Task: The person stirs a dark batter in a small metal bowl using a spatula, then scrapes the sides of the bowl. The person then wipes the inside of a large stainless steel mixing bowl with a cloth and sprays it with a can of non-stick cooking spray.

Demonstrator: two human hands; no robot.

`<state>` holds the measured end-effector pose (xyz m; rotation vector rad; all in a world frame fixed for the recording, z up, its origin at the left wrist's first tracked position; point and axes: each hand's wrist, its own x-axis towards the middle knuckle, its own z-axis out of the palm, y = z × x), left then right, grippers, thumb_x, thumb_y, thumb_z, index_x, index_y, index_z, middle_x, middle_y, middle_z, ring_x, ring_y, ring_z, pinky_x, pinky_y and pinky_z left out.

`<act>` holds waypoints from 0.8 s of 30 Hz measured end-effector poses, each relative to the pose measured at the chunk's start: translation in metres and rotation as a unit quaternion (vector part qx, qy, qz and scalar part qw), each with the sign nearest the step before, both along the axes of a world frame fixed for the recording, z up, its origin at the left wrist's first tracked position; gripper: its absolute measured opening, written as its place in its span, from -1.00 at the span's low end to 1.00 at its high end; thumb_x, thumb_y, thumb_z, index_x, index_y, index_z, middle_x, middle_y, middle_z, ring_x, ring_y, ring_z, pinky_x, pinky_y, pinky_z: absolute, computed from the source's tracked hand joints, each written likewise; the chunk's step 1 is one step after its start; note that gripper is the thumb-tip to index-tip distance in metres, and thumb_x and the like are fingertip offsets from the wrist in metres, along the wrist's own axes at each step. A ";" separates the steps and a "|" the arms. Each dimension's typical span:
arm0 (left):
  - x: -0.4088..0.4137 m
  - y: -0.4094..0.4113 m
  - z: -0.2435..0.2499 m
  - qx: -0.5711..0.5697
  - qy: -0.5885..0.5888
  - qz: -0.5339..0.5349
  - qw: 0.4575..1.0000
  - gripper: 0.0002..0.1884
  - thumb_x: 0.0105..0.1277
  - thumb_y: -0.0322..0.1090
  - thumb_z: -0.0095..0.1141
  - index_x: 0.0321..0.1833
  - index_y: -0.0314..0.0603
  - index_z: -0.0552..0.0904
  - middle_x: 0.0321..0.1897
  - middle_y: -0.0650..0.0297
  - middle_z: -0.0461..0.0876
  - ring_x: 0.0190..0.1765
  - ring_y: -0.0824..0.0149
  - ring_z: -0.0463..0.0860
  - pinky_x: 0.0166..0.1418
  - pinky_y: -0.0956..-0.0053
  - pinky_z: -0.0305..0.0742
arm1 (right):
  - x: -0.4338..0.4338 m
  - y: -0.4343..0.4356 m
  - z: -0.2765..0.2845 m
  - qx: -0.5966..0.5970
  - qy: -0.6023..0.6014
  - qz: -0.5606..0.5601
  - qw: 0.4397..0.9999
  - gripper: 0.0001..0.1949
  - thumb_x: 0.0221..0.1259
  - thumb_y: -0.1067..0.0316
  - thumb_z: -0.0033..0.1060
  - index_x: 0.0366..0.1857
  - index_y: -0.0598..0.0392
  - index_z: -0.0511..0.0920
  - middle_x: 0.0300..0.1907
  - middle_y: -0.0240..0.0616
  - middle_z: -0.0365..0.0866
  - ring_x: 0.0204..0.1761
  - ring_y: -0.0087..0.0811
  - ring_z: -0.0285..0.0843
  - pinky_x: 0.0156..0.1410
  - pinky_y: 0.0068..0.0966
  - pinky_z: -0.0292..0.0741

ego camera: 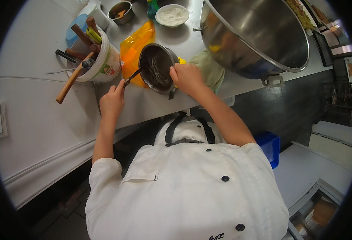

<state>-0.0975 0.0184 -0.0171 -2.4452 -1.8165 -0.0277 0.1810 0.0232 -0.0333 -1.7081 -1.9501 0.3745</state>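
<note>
My left hand (112, 100) grips the handle of a narrow dark tool (134, 76); its far end reaches into a round metal tin and cannot be made out. My right hand (188, 78) holds the near-right rim of that tin (159, 67), which leans with its mouth towards me. Dark brown covers the tin's inside, with pale streaks down the middle. Behind and left of the tin lies an orange plastic bag (137, 40). Something yellow (182, 60) shows just past my right fingers. A crumpled green cloth (209, 67) lies right of this hand.
A white plastic bucket (111, 64) of wooden-handled tools stands at left, one handle (71, 82) jutting out. Farther back are a small metal pot (125, 17) and a bowl of white powder (172, 16). A large steel mixing bowl (254, 36) fills the right of the steel table (140, 108).
</note>
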 end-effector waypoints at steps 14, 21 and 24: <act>0.005 -0.024 -0.007 -0.158 -0.209 0.110 0.959 -0.72 0.30 -0.19 0.06 0.03 0.00 0.66 -0.29 0.04 0.69 -0.19 -0.05 0.65 -0.11 0.11 0.53 | -0.016 0.009 -0.030 0.161 0.008 -0.013 0.987 -0.73 0.15 0.21 0.15 -0.68 -0.01 0.43 -0.71 -0.17 0.46 -0.65 -0.06 0.49 -0.54 -0.20 0.43; 0.019 -0.035 -0.005 -0.213 -0.248 0.125 0.937 -0.70 0.28 -0.17 0.08 0.00 -0.07 0.68 -0.22 0.01 0.69 -0.12 -0.04 0.65 -0.03 0.17 0.53 | -0.011 0.008 -0.036 0.179 0.026 -0.014 0.983 -0.71 0.15 0.21 0.16 -0.69 -0.01 0.39 -0.73 -0.18 0.43 -0.67 -0.09 0.46 -0.57 -0.24 0.39; 0.020 -0.037 -0.001 -0.226 -0.250 0.126 0.933 -0.69 0.28 -0.17 0.09 0.00 -0.09 0.68 -0.21 0.01 0.69 -0.11 -0.04 0.65 -0.01 0.18 0.53 | -0.010 0.006 -0.038 0.186 0.027 -0.009 0.982 -0.70 0.14 0.29 0.15 -0.72 0.06 0.37 -0.72 -0.14 0.41 -0.68 -0.07 0.42 -0.57 -0.23 0.34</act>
